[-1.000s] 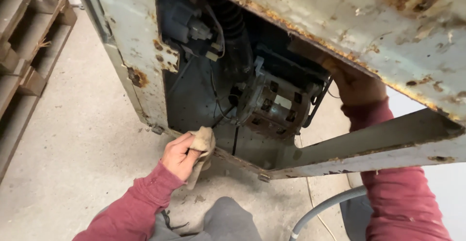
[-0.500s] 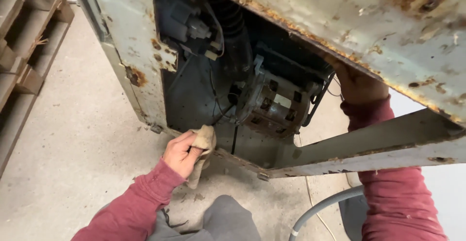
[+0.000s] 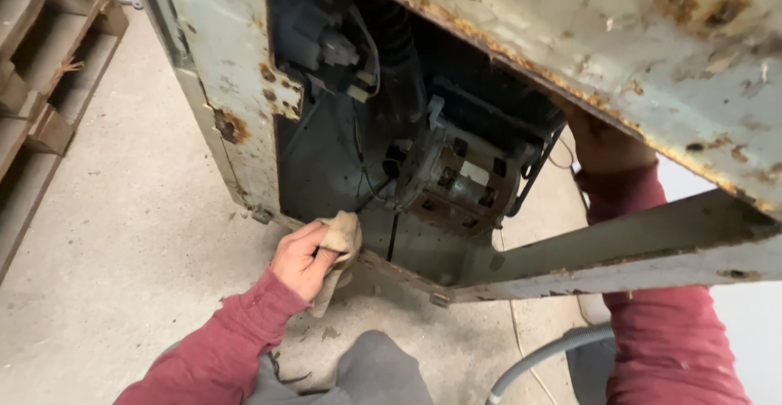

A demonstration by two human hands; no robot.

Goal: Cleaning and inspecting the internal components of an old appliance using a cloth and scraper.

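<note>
Looming over everything is a rusted, pale metal appliance cabinet (image 3: 619,38), tipped so its open back faces the person kneeling on the concrete floor (image 3: 106,242). A loose panel edge (image 3: 635,246) juts out low on the right, flecked with rust along its rim. To the far left lies a stack of wooden pallets (image 3: 41,71). Inside the opening, the motor (image 3: 456,181) sits tilted, its vented casing grimy, with dark wires (image 3: 366,169) trailing down from a grey pump-like part (image 3: 314,34) above it. A grey hose (image 3: 546,356) curls across the floor near the person's knee.

The left hand (image 3: 303,260), in a maroon sleeve, has its grip closed around a beige rag (image 3: 340,250), fingers bunched over the cloth, which hangs down and to the right below the knuckles. It rests at the lower lip of the opening, just beside the hanging wires. The motor lies up and to the right of this hand, close by, its long axis slanting from upper left to lower right.

The right hand (image 3: 607,144) reaches up behind the cabinet's rusted edge, beyond the motor; its fingers are hidden, so I cannot tell how its grip stands. Of the two, the left hand with the rag has the open path to the motor's face.
</note>
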